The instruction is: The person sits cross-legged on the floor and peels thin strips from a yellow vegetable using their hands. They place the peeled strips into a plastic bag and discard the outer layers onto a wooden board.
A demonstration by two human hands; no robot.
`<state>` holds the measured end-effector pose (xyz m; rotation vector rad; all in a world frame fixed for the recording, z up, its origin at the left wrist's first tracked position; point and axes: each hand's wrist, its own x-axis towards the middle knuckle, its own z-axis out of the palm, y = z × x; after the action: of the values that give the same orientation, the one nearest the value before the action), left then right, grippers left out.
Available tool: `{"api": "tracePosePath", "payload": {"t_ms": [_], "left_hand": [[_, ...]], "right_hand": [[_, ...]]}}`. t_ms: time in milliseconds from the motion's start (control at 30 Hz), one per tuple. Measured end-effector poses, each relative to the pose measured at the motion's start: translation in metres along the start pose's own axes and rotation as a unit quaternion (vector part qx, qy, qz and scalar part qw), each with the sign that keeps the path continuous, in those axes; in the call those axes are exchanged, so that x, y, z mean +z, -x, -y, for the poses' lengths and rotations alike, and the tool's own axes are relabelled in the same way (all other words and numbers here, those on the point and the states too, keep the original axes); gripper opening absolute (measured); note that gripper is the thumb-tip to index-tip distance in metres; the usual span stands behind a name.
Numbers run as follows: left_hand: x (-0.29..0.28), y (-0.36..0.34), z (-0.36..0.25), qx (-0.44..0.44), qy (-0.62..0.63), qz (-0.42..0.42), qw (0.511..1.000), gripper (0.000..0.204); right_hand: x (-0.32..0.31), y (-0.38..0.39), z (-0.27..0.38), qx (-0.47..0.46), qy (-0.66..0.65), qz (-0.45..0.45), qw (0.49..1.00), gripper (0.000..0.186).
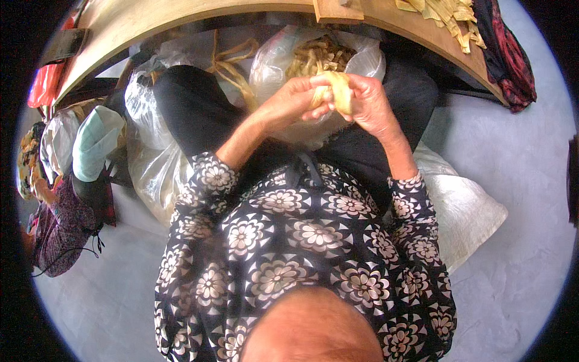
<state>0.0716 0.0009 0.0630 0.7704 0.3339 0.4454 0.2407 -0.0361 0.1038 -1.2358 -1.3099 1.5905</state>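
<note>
Both my hands meet in front of me, above my lap, on one pale yellow strip (342, 93) that looks like a flat dried leaf or husk. My right hand (369, 101) is closed round the strip, which loops over its fingers. My left hand (295, 104) pinches the strip's other side, fingertips close to the right ones. Just beyond the hands, an open clear plastic bag (271, 63) holds a heap of brownish-yellow strips (322, 53). The strip's ends are hidden in my fingers.
A curved wooden table (181, 21) spans the far side, with a small wooden block (339, 11) and loose yellow strips (443, 17) on it. A plastic bag (154, 145) stands at left, a white sack (461, 208) at right. A person sits at far left beside a dark purple cloth (60, 232).
</note>
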Motion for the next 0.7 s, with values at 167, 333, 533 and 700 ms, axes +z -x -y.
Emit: {"api": "tracePosePath", "payload": {"t_ms": [167,333,533,700], "left_hand": [[-0.007,0.002,0.009,-0.079,0.09,0.082,0.989,0.043],[-0.004,-0.001,0.038,-0.072,0.161,-0.092,0.98,0.031],[0.006,-0.01,0.036,0.093,-0.027,-0.338,0.936,0.018],[0.004,0.001,0.041,0.09,-0.084,-0.369,0.921,0.021]], "right_hand": [[0.015,0.002,-0.006,-0.029,0.288,-0.055,0.956,0.02],[0.014,-0.003,-0.01,-0.144,0.367,-0.107,0.913,0.02],[0.031,-0.005,-0.02,-0.116,0.363,-0.271,0.884,0.018],[0.026,-0.007,-0.036,0.039,0.259,-0.22,0.94,0.019]]}}
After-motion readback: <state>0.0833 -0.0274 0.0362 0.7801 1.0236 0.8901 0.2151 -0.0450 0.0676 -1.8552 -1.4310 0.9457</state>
